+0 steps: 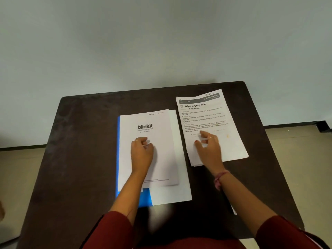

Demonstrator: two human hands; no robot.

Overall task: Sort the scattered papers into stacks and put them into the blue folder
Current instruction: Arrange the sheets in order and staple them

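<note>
Sorting looks nearly done — the blinkit stack (147, 150) lies on the blue folder (145, 197) under the left hand's (142, 153) curled, empty fingers, while the right hand's (209, 150) loosely open fingers rest on the Wipe Drying Mat stack (206, 119) beside, not yet filed.

Bare table (86, 150) left & far edge; narrow gap btwn folder stack (161, 168) & right stack (231, 141).
</note>
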